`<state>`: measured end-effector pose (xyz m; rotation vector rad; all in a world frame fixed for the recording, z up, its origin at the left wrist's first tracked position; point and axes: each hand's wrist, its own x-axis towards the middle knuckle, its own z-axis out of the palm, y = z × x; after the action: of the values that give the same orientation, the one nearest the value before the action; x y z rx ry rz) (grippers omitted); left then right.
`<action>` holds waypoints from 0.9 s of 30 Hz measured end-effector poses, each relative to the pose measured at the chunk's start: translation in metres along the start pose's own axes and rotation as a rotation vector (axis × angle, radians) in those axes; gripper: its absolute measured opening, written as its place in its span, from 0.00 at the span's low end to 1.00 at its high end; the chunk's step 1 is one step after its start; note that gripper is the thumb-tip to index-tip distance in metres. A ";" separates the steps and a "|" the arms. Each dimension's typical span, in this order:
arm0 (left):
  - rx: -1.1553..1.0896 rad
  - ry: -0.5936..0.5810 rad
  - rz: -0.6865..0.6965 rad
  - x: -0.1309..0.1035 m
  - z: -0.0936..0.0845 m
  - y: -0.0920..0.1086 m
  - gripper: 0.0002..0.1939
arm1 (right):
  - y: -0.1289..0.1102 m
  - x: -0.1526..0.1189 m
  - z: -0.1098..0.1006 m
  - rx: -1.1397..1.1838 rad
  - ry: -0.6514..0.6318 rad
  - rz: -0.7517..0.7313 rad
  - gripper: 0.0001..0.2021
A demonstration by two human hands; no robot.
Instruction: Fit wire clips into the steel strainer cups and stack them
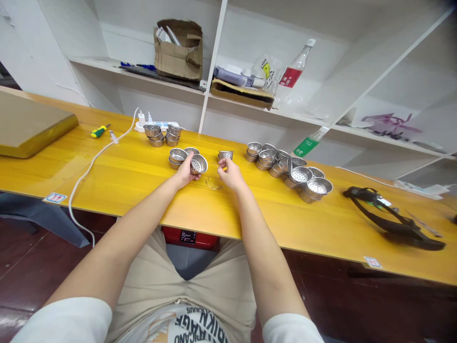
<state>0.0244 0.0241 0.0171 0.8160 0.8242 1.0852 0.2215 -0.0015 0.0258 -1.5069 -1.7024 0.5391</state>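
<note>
My left hand [186,170] is wrapped round a small perforated metal strainer basket [199,164], tilted so its holed bottom faces me. To its right, my right hand [230,172] is closed in a pinch, with a thin metal wire [214,165] showing at the fingertips. Several curved wires [213,185] lie on the table between my hands. Just behind my right hand stands another basket [226,155], partly covered by the fingers. Beside my left hand are stacked baskets [177,156].
More basket stacks stand at the back left [152,130] and in a row on the right [300,175]. A white cable [93,164], a screwdriver [100,131] and a cardboard box [32,125] are at left. A black headset strap [389,216] lies far right, below shelves.
</note>
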 end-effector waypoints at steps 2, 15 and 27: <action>0.006 -0.005 -0.003 0.000 0.000 0.000 0.33 | -0.001 0.001 0.003 0.111 0.001 0.046 0.14; 0.039 -0.007 0.021 0.003 0.000 -0.001 0.32 | -0.023 -0.002 0.001 0.672 -0.089 0.215 0.14; 0.043 -0.007 0.089 0.000 0.001 -0.005 0.22 | -0.019 -0.001 0.012 0.908 -0.181 0.105 0.29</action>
<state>0.0271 0.0224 0.0137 0.8993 0.8134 1.1454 0.2001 -0.0039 0.0326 -0.8888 -1.2123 1.3185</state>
